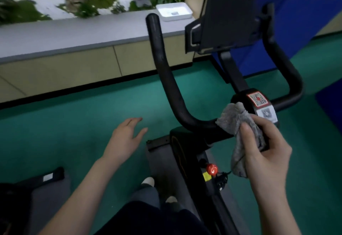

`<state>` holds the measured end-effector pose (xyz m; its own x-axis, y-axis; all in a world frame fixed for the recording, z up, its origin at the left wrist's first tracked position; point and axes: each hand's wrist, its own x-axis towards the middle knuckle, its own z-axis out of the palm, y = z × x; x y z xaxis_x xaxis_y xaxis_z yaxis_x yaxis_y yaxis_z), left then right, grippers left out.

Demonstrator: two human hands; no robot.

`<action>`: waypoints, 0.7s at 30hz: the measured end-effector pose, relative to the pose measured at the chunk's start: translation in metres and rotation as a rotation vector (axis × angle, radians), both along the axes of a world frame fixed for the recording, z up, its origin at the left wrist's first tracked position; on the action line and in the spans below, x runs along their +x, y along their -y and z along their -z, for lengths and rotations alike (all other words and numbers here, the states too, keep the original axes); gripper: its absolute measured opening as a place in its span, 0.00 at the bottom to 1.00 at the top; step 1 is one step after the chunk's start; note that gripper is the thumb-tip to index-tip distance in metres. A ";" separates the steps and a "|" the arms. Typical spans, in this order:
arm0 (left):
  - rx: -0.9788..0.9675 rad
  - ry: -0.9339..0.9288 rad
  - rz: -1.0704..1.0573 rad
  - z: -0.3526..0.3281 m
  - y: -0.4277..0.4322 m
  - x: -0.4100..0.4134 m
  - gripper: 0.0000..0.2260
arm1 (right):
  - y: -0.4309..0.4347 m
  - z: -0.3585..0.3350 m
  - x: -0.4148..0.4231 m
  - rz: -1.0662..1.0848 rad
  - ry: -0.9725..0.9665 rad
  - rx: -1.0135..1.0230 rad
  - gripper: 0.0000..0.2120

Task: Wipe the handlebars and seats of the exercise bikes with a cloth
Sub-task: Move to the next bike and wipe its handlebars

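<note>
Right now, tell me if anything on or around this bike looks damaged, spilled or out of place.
Nothing stands out. The black handlebars look whole, the stickers on their hub lie flat, and the green floor shows no spill. The right hand holds the grey cloth at the bar's centre; the left hand hovers open, holding nothing.

My left hand [127, 136] hangs open, palm down, fingers loosely spread, forearm reaching forward. My right hand [266, 153] is raised, thumb and fingers curled around the cloth [232, 117].
</note>
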<state>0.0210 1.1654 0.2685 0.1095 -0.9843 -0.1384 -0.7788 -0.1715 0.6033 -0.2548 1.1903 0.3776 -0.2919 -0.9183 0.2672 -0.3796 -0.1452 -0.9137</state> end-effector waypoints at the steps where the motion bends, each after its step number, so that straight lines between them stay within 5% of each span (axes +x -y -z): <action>1: -0.009 -0.004 -0.020 -0.004 0.000 0.001 0.21 | 0.007 -0.004 0.003 -0.031 -0.009 -0.012 0.06; 21: -0.354 -0.389 -0.068 -0.076 0.138 0.010 0.19 | 0.159 -0.048 0.123 -0.305 -0.357 -0.293 0.07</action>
<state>0.0314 1.0273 0.3448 0.1818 -0.9706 0.1577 -0.4797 0.0524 0.8759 -0.1323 1.0315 0.4258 0.1315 -0.8195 0.5578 -0.5597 -0.5258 -0.6405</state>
